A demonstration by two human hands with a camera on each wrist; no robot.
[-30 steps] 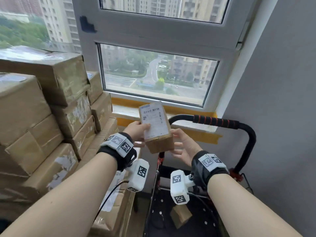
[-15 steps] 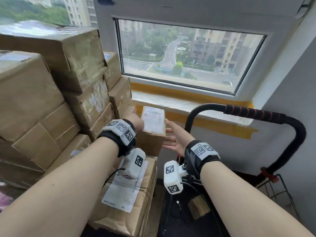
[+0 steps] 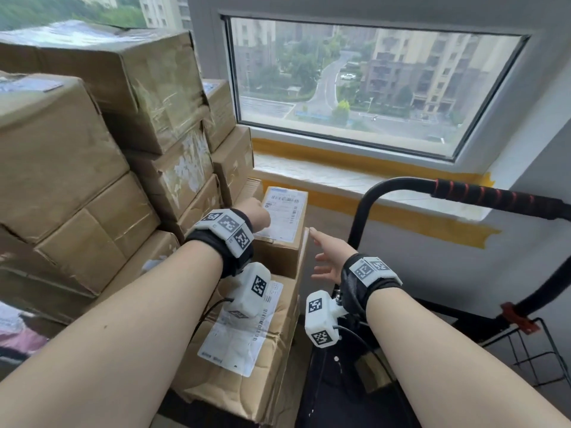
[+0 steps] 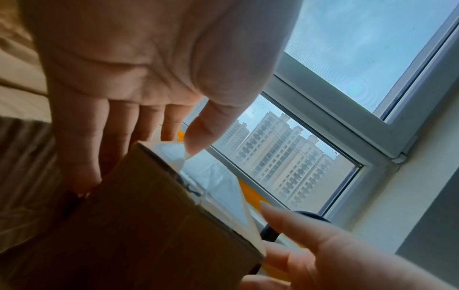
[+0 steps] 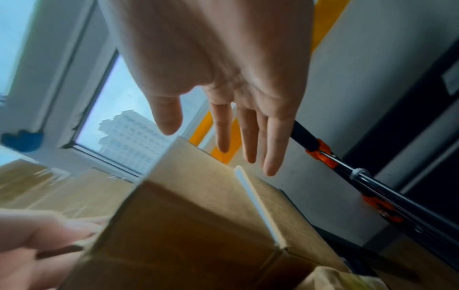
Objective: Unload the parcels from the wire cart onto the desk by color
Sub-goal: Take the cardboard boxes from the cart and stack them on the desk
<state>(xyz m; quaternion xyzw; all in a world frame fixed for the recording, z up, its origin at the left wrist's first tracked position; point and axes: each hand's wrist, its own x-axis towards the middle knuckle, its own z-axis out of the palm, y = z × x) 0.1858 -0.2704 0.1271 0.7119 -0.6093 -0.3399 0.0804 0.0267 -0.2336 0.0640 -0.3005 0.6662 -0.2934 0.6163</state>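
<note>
Placement is nearly done: left hand (image 3: 254, 215) grips the small labelled carton (image 3: 282, 223) at frame centre; seat it square, right hand (image 3: 328, 256) released.

A large window (image 3: 374, 84) with a pale grey frame is set in the far wall, and tall apartment blocks, trees and a curving road are seen through it in flat, overcast daylight. Below it a sill (image 3: 340, 180) is edged with strips of yellow tape (image 3: 401, 211). A plain pale wall (image 3: 525, 211) is seen at the right.
</note>
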